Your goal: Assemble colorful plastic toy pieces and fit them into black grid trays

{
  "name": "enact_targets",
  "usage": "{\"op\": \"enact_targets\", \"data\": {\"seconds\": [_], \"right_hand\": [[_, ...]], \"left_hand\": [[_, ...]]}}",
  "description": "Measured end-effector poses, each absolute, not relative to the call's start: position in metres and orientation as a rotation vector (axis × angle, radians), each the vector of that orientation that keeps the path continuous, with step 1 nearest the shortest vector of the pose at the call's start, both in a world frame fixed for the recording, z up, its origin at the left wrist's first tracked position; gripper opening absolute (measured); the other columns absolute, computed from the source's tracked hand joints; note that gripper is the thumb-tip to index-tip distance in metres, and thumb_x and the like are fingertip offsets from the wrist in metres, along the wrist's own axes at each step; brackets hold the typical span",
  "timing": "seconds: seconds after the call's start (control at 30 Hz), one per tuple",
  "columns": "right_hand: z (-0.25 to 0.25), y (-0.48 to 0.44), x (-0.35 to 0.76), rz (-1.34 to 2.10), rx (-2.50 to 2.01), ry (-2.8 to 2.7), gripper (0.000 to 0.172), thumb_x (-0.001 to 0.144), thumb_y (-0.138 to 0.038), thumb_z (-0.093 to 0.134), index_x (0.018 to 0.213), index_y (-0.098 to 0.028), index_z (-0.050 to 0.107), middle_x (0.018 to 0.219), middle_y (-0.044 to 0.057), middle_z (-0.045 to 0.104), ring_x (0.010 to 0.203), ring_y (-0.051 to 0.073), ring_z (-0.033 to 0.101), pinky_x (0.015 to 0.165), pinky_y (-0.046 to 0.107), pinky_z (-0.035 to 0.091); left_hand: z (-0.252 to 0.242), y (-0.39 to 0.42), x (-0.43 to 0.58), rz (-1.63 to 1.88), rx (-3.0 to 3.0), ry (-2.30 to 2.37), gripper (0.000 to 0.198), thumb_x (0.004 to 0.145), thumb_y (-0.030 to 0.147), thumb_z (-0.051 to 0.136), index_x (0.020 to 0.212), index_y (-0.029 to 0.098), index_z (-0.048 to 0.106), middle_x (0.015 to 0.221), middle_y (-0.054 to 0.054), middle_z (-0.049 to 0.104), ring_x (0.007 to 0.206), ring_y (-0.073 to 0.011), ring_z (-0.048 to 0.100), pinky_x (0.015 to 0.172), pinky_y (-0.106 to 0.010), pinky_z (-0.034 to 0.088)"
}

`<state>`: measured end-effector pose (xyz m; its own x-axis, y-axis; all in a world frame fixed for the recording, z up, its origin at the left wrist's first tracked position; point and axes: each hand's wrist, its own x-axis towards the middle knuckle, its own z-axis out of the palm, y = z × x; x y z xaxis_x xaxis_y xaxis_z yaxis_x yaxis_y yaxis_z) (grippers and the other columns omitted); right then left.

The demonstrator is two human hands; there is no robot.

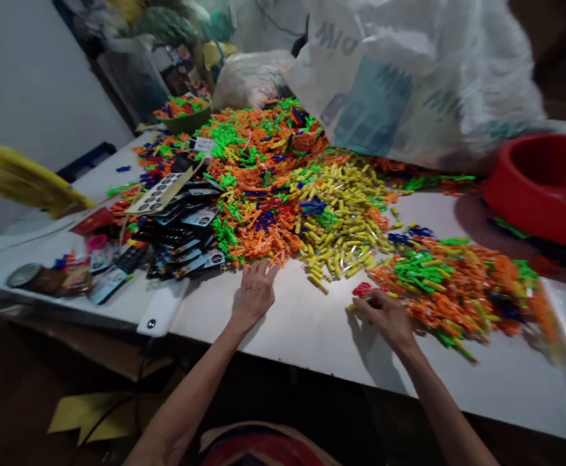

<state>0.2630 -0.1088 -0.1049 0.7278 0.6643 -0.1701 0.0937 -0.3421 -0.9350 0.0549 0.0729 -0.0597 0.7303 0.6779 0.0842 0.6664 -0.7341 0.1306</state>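
While the left hand [256, 289] splays, the right hand [384, 318] pinches a left-pointing yellow piece [351, 309].

A white table [302, 330] carries small colourful pieces [258, 171] and black packets [179, 226].

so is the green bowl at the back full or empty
Full: orange and green pieces are heaped above the rim of the green bowl.

The right hand [387, 318] partly hides a yellow piece [351, 308]; the right edge crops a red basin [520, 197].
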Motion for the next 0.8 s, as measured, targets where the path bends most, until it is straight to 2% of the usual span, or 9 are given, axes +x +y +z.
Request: {"op": "enact_targets", "data": {"seconds": [0.1,0.2,0.3,0.4,0.57,0.67,0.8], "right_hand": [[-0.104,-0.100,0.261,0.731,-1.730,-0.480,0.035,0.059,-0.048,0.070,0.068,-0.017,0.056,0.049,-0.002,0.054,0.040,0.012,0.046,0.040,0.024,0.036],[-0.098,-0.084,0.244,0.784,-1.696,-0.499,0.034,0.057,-0.045,0.070,0.069,-0.017,0.056,0.049,-0.002,0.053,0.042,0.013,0.048,0.042,0.025,0.037],[-0.094,-0.069,0.228,0.805,-1.742,-0.642,0.028,0.057,-0.042,0.069,0.064,-0.018,0.056,0.049,-0.003,0.051,0.046,0.013,0.048,0.044,0.024,0.036],[-0.087,-0.063,0.226,0.859,-1.628,-0.588,0.025,0.062,-0.041,0.065,0.066,-0.018,0.056,0.051,-0.004,0.051,0.045,0.011,0.045,0.044,0.023,0.035],[-0.066,-0.072,0.241,1.014,-1.308,-0.409,0.026,0.065,-0.040,0.069,0.069,-0.017,0.058,0.055,-0.004,0.052,0.044,0.007,0.042,0.044,0.022,0.034],[-0.058,-0.082,0.248,1.162,-1.240,-0.502,0.022,0.067,-0.036,0.070,0.067,-0.016,0.060,0.051,-0.004,0.050,0.043,0.007,0.042,0.042,0.021,0.029],[-0.059,-0.092,0.250,1.291,-1.183,-0.491,0.019,0.069,-0.032,0.071,0.069,-0.015,0.063,0.053,-0.002,0.053,0.042,0.006,0.043,0.041,0.020,0.027]], "left_hand": [[-0.051,0.088,0.025,0.052,2.666,1.453,0.038,0.081,0.026,0.049,0.119,0.023,0.052,0.116,-0.010,0.055,0.107,-0.0261,0.052,0.088,-0.039,0.040],[-0.057,0.093,0.026,0.001,2.449,1.632,0.040,0.079,0.045,0.051,0.109,0.018,0.053,0.106,-0.011,0.059,0.099,-0.0275,0.056,0.080,-0.038,0.042],[-0.069,0.085,0.048,0.132,2.397,1.506,0.022,0.080,0.035,0.051,0.095,0.019,0.053,0.100,-0.009,0.061,0.098,-0.0243,0.056,0.079,-0.034,0.041],[-0.075,0.065,0.070,0.306,2.197,1.207,0.011,0.079,0.029,0.050,0.085,0.020,0.052,0.085,-0.003,0.061,0.082,-0.0185,0.058,0.071,-0.030,0.042],[-0.062,0.031,0.091,0.181,1.479,0.619,0.020,0.076,0.035,0.058,0.083,0.016,0.054,0.068,0.001,0.059,0.056,-0.0096,0.050,0.053,-0.022,0.035],[-0.051,0.023,0.097,0.169,1.310,0.542,0.028,0.073,0.039,0.064,0.083,0.013,0.057,0.062,0.002,0.057,0.050,-0.0068,0.045,0.049,-0.020,0.030],[-0.048,0.023,0.095,0.122,1.249,0.524,0.031,0.069,0.040,0.069,0.078,0.012,0.059,0.060,0.002,0.056,0.050,-0.0063,0.045,0.050,-0.020,0.032]]}}
